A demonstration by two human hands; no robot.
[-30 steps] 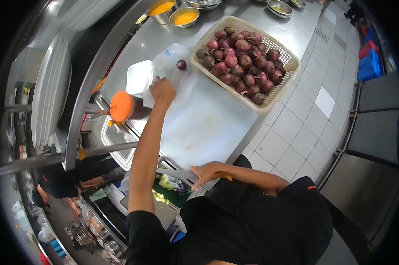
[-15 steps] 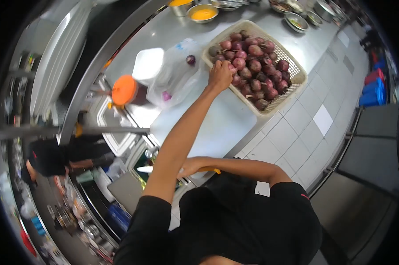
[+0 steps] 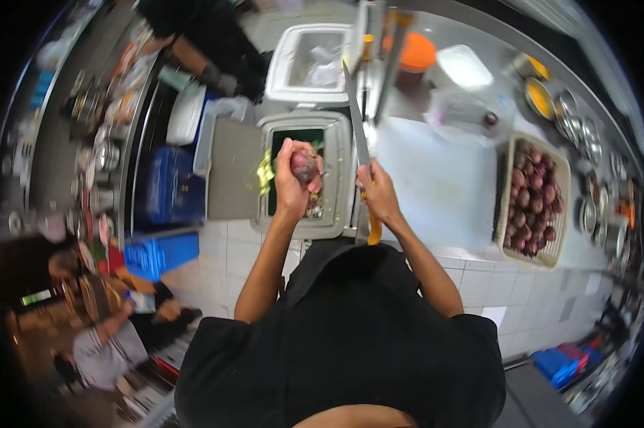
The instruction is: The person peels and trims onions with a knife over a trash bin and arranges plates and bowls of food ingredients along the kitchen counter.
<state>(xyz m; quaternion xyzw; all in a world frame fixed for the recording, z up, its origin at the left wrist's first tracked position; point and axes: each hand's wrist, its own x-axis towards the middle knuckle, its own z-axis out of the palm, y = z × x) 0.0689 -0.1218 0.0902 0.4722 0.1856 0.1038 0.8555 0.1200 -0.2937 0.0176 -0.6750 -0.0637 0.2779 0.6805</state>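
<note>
Over an open bin (image 3: pixel 340 207) with scraps in it, my left hand (image 3: pixel 287 187) is wrapped round a red onion (image 3: pixel 304 167). My right hand (image 3: pixel 380 191) grips a knife (image 3: pixel 356 114) by its yellow handle, the long blade pointing away from me along the counter's edge. Blade and onion are apart. Right of the knife lies a white cutting board (image 3: pixel 436 185). A cream plastic basket (image 3: pixel 563 232) of red onions (image 3: pixel 529 196) stands beyond the board.
Behind the board are a clear plastic bag (image 3: pixel 457 118) with an onion on it, a white lid (image 3: pixel 464 66) and an orange-lidded container (image 3: pixel 413 51). Metal bowls (image 3: pixel 539 98) line the back. A second white-rimmed bin (image 3: pixel 275 68) and another person (image 3: pixel 208 43) are ahead left.
My left hand has left the basket and come over the bin with an onion in it. The view has turned left. My right hand still holds the knife.
</note>
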